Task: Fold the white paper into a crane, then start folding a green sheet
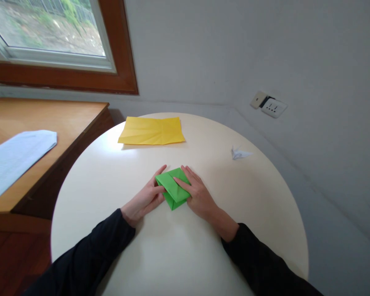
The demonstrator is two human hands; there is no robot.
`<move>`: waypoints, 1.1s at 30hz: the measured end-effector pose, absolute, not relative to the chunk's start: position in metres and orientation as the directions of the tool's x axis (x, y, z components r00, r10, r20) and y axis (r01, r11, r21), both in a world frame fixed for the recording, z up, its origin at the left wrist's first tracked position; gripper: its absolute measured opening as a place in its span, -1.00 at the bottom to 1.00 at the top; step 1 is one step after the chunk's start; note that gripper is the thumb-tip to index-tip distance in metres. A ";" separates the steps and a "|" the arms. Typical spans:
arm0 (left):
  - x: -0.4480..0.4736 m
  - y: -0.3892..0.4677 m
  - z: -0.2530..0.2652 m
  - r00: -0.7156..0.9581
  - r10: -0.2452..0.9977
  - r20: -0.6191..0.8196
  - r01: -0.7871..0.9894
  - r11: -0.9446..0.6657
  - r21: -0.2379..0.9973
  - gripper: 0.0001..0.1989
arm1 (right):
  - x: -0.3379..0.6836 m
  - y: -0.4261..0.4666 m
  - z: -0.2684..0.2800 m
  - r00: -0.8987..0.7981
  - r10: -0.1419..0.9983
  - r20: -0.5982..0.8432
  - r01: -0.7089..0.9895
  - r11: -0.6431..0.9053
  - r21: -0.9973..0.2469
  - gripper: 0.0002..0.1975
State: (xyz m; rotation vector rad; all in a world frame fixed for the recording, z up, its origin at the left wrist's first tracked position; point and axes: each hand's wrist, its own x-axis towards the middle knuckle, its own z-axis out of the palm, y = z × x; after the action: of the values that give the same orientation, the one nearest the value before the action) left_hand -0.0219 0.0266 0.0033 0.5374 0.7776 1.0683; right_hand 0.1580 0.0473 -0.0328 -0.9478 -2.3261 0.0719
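A folded piece of green paper [174,190], with layered flaps and a point toward me, is between my hands over the round white table [179,255]. My left hand [148,196] grips its left edge, index finger tucked in at the side and thumb partly hidden. My right hand [197,192] lies over the right side, one finger pressing on the upper flap and the others along the far right edge. The paper's underside is hidden.
Behind the green paper lies a creased yellow sheet [154,131]. A small white paper crane [239,153] stands at the right. To the left, a wooden desk [64,119] holds white papers [21,158]. A wall socket [274,107] is beyond the table.
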 end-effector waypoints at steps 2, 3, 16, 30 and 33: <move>-0.024 0.027 0.004 0.253 0.921 -0.296 -0.558 0.389 0.733 -0.16 | 0.158 0.047 -0.033 -0.541 0.655 0.528 0.619 0.734 -0.277 -0.39; -0.024 0.027 0.004 0.246 0.925 -0.289 -0.558 0.379 0.738 -0.18 | 0.158 0.047 -0.034 -0.535 0.659 0.529 0.622 0.731 -0.282 -0.38; -0.028 0.033 -0.001 0.132 0.964 -0.232 -0.589 0.265 0.763 -0.58 | 0.160 0.049 -0.027 -0.201 0.774 0.601 0.609 0.579 -0.542 -0.21; -0.031 0.036 0.000 0.085 0.967 -0.240 -0.602 0.242 0.761 -0.54 | 0.156 0.050 -0.026 -0.221 0.953 0.209 0.079 0.231 -0.970 -0.55; -0.031 0.036 0.001 0.103 0.965 -0.240 -0.604 0.252 0.756 -0.54 | 0.156 0.051 -0.026 -0.231 0.953 0.195 0.041 0.210 -0.977 -0.66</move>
State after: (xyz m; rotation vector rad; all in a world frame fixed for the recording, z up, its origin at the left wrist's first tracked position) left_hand -0.0310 0.0359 0.0006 0.5480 0.8186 1.2465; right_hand 0.1564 0.0514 -0.0257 -0.9845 -1.5128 1.1828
